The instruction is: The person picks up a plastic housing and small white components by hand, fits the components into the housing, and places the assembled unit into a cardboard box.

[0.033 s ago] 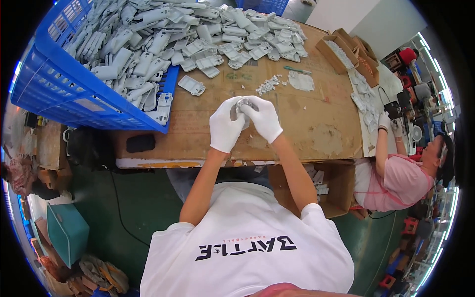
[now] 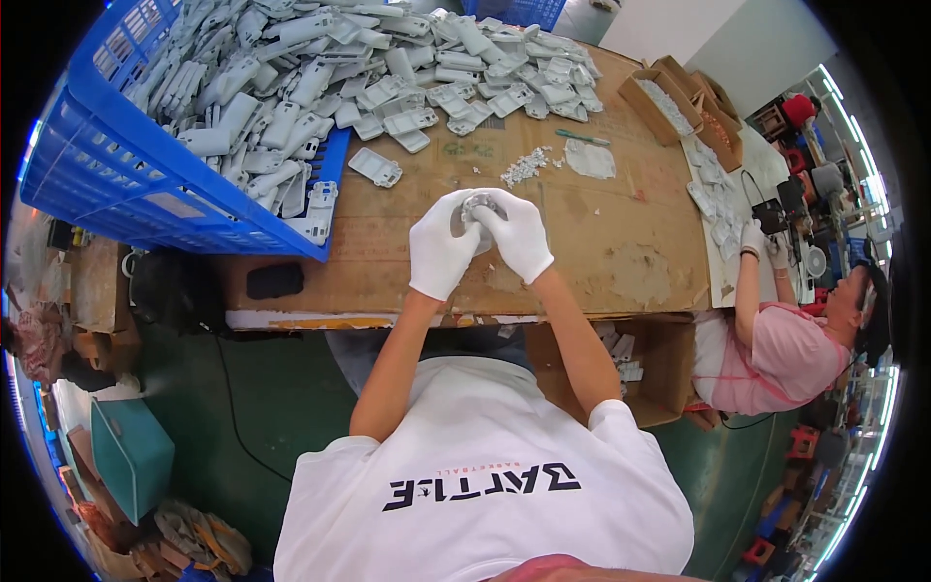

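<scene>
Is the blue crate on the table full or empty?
Full. The blue crate is heaped with grey plastic parts, and the pile spills out across the table.

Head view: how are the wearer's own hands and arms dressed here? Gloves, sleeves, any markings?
Both the left hand and the right hand wear plain white fabric gloves that end at the wrist, with no visible markings. The forearms are uncovered. The white T-shirt has short sleeves that stop at the upper arm and dark lettering across the chest. No watch or wristband shows.
</scene>
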`<state>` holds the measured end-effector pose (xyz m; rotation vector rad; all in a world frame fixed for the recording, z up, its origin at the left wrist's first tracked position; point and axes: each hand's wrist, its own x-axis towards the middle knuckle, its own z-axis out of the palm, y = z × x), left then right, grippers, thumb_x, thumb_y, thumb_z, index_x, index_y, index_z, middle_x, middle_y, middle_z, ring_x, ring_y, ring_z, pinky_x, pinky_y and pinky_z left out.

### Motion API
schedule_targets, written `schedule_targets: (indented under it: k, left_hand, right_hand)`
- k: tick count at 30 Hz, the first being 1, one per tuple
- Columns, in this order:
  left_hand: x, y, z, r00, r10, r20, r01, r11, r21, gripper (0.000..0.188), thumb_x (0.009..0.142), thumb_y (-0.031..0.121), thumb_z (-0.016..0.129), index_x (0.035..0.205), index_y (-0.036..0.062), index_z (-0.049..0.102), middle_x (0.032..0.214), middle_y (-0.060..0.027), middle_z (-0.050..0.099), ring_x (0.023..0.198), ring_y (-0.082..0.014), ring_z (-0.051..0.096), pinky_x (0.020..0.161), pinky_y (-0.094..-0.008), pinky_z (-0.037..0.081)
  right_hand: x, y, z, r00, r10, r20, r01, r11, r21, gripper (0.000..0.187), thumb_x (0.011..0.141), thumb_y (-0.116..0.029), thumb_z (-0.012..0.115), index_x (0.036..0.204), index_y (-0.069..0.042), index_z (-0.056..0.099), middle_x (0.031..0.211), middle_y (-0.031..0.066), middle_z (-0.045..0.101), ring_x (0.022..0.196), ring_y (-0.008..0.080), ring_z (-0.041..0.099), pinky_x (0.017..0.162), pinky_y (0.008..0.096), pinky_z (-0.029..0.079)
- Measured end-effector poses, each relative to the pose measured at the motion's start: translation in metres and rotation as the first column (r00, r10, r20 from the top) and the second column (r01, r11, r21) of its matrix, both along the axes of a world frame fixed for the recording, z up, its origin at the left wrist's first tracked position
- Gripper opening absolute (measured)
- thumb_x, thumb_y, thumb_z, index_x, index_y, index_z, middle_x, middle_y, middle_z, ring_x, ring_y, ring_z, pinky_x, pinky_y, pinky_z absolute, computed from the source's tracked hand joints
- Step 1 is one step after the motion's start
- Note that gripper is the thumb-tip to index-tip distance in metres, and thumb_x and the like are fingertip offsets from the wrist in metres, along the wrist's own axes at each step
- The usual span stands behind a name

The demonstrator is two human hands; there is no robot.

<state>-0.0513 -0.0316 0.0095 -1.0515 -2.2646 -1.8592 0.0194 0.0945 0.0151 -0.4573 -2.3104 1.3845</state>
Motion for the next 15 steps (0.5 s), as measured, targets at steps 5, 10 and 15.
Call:
schedule_targets:
  k: [5, 10, 15]
  left_hand:
    - [0.004, -0.001, 0.009, 0.989, -0.008, 0.148, 0.008, 1.000, 0.001, 0.033, 0.080, 0.004, 0.068, 0.113, 0.0039, 0.067, 0.101, -0.0135, 0.072, 0.092, -0.0237, 0.072, 0.082, -0.0321, 0.055]
    - [0.009, -0.002, 0.011, 0.975, 0.003, 0.224, -0.015, 0.999, 0.050, 0.030, 0.082, 0.002, 0.067, 0.112, 0.0032, 0.068, 0.100, -0.0125, 0.073, 0.092, -0.0194, 0.072, 0.081, -0.0298, 0.054]
    - [0.011, -0.004, 0.015, 0.969, 0.005, 0.246, -0.031, 0.994, 0.101, 0.026, 0.084, 0.000, 0.065, 0.109, 0.0033, 0.070, 0.099, -0.0121, 0.073, 0.091, -0.0187, 0.072, 0.082, -0.0291, 0.054]
  right_hand:
    - [0.002, -0.015, 0.006, 0.994, -0.095, -0.052, 0.098, 0.994, 0.052, 0.029, 0.090, -0.006, 0.063, 0.118, -0.002, 0.067, 0.092, 0.0142, 0.073, 0.079, 0.0167, 0.069, 0.074, 0.0289, 0.053]
    - [0.003, -0.018, 0.007, 0.989, -0.119, -0.091, 0.122, 0.992, 0.026, 0.029, 0.089, -0.003, 0.062, 0.117, -0.003, 0.068, 0.087, 0.0132, 0.072, 0.074, 0.0115, 0.066, 0.069, 0.0274, 0.052]
    - [0.008, -0.023, 0.021, 0.991, -0.109, -0.074, 0.114, 0.991, 0.073, 0.026, 0.088, -0.003, 0.062, 0.112, -0.004, 0.070, 0.081, 0.0125, 0.069, 0.068, 0.0091, 0.061, 0.065, 0.0260, 0.050]
